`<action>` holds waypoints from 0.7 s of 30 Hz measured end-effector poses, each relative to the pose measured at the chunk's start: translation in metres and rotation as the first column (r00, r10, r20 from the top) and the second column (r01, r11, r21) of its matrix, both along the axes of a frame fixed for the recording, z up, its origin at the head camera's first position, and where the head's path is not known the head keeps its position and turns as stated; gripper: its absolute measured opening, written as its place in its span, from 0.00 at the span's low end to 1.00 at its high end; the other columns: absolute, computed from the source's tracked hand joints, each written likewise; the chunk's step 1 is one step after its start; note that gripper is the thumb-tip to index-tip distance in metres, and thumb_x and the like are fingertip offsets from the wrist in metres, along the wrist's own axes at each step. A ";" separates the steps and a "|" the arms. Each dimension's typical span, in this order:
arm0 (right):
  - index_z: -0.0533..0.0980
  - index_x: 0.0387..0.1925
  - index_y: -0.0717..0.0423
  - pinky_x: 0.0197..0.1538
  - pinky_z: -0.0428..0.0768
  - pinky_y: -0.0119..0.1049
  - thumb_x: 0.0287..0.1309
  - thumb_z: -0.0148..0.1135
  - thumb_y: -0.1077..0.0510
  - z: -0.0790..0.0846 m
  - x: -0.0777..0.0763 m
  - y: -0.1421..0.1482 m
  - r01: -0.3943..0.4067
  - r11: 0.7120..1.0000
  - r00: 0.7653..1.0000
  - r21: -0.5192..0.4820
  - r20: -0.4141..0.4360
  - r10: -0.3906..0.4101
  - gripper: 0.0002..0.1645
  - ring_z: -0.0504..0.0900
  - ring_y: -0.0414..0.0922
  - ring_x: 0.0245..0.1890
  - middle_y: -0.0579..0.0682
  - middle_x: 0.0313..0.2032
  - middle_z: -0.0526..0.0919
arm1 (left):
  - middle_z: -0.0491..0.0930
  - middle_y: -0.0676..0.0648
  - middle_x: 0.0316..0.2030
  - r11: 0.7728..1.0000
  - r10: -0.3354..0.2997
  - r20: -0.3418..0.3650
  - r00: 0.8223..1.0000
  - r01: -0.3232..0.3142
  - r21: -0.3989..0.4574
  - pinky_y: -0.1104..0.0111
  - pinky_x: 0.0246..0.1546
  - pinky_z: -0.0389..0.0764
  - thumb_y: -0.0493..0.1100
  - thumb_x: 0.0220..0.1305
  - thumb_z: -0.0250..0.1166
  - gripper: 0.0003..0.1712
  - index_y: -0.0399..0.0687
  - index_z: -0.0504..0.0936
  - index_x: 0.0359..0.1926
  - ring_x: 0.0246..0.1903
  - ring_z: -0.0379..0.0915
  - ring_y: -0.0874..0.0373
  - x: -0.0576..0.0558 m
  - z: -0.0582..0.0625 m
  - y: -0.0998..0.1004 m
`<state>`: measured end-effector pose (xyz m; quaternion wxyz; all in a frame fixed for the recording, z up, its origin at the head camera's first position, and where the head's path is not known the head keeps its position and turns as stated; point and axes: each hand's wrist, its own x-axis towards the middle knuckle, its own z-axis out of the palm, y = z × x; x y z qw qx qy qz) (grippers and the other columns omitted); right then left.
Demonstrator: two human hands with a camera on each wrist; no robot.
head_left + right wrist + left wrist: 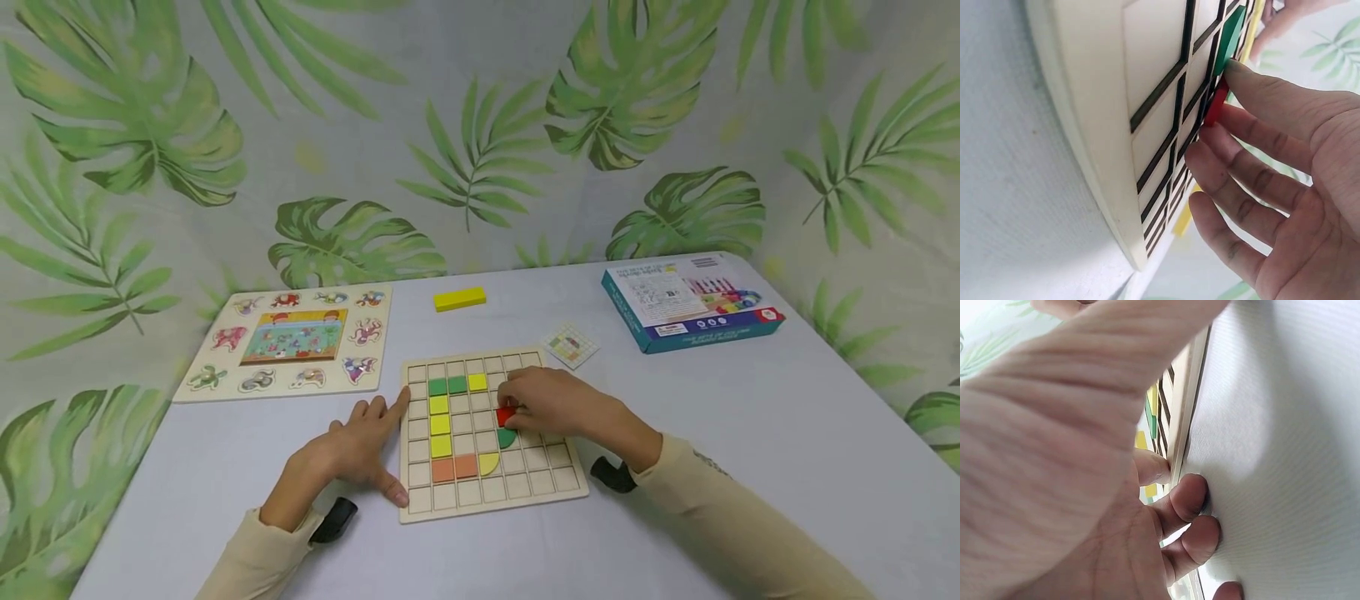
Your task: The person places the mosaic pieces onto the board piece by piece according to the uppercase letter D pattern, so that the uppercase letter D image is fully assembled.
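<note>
A wooden grid board [495, 492] lies on the table with colored tiles set in its squares. At its left edge rests my left hand [348, 446], thumb and index finger spread along the side; its other fingers [1194, 534] reach down by the tablecloth. My right hand [551, 402] pinches a red tile [1215, 106] between thumb and fingers at a square right of the board's middle. Directly below that square sits a green quarter-round tile [507, 437]. Green, yellow and orange squares, with a yellow quarter-round tile [488, 463], form the rest of an open outline.
Behind the board are a yellow block [460, 299] and a small pattern card [571, 345] near its top right corner. A wooden picture puzzle [217, 385] lies at back left, a teal-edged game box [693, 302] at back right. A leaf-print cloth hangs behind.
</note>
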<state>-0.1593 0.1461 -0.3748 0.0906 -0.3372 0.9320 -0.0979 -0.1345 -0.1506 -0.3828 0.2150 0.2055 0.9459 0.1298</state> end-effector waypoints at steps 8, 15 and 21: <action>0.84 0.47 0.49 0.49 0.79 0.38 0.62 0.69 0.50 0.003 0.009 0.001 0.009 1.000 1.000 0.001 0.008 -0.009 0.14 0.78 0.42 0.43 0.46 0.45 0.82 | 0.66 0.39 0.57 1.000 0.005 -0.003 1.000 -0.005 -0.018 0.54 0.39 0.64 0.67 0.25 0.84 0.86 0.44 0.45 0.80 0.50 0.58 0.48 -0.001 -0.001 0.001; 0.86 0.49 0.50 0.55 0.79 0.44 0.64 0.67 0.51 0.006 0.024 0.013 0.008 1.000 1.000 -0.016 0.025 -0.007 0.14 0.79 0.46 0.53 0.48 0.52 0.81 | 0.66 0.40 0.56 1.000 0.002 0.002 1.000 -0.002 -0.015 0.53 0.39 0.64 0.66 0.25 0.84 0.85 0.44 0.45 0.80 0.50 0.58 0.48 -0.001 -0.002 0.001; 0.86 0.48 0.50 0.55 0.79 0.45 0.65 0.65 0.53 0.007 0.028 0.017 -0.028 0.999 0.999 -0.022 0.017 0.029 0.13 0.76 0.50 0.56 0.51 0.56 0.79 | 0.66 0.39 0.56 1.000 -0.001 0.004 1.000 0.001 -0.014 0.48 0.43 0.67 0.66 0.26 0.84 0.85 0.44 0.44 0.80 0.52 0.59 0.46 -0.001 0.000 0.000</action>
